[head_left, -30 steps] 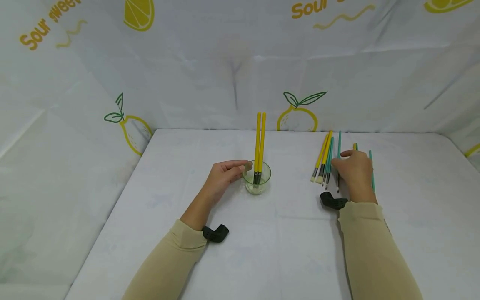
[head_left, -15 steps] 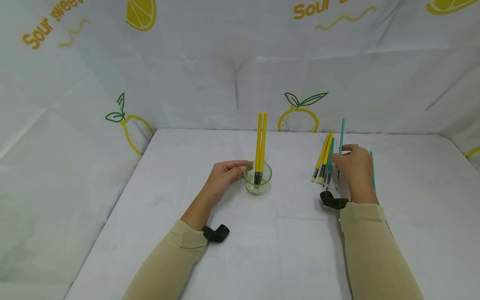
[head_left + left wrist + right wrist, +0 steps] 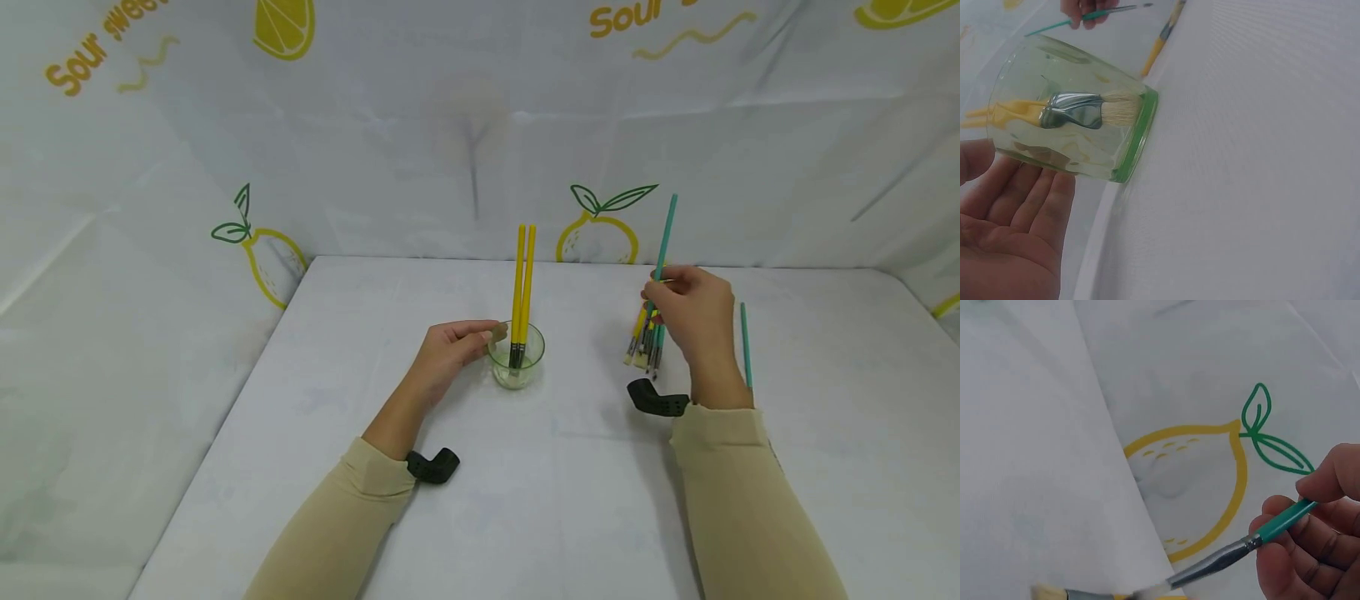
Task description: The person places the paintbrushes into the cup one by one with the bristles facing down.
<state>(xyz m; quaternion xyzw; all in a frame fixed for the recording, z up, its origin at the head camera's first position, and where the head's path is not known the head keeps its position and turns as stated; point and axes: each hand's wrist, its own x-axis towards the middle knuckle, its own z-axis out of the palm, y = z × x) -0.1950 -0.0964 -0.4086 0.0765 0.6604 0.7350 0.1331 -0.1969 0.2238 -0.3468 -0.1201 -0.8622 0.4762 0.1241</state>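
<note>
My left hand (image 3: 450, 354) holds the left side of a clear greenish glass (image 3: 513, 380), thumb and fingers at its rim. Inside the glass stand two yellow paintbrushes (image 3: 526, 287), bristles down; the left wrist view shows their pale bristles (image 3: 1119, 110) near the green base. My right hand (image 3: 697, 312) pinches a teal paintbrush (image 3: 668, 229) by its handle, raised with the handle end up. In the right wrist view its silver ferrule (image 3: 1216, 560) points down and to the left. Below that hand lies a bunch of yellow and teal paintbrushes (image 3: 651, 348), partly hidden by the fingers.
Another teal paintbrush (image 3: 745, 337) lies to the right of my right wrist. A white cloth (image 3: 495, 500) covers the table, and a lemon-printed sheet (image 3: 420, 142) hangs behind it. A black wrist device (image 3: 433, 467) is worn on each arm.
My right hand has lifted the teal paintbrush off the table and moved it up and left, over the bunch of brushes. The left hand and glass stay in place.
</note>
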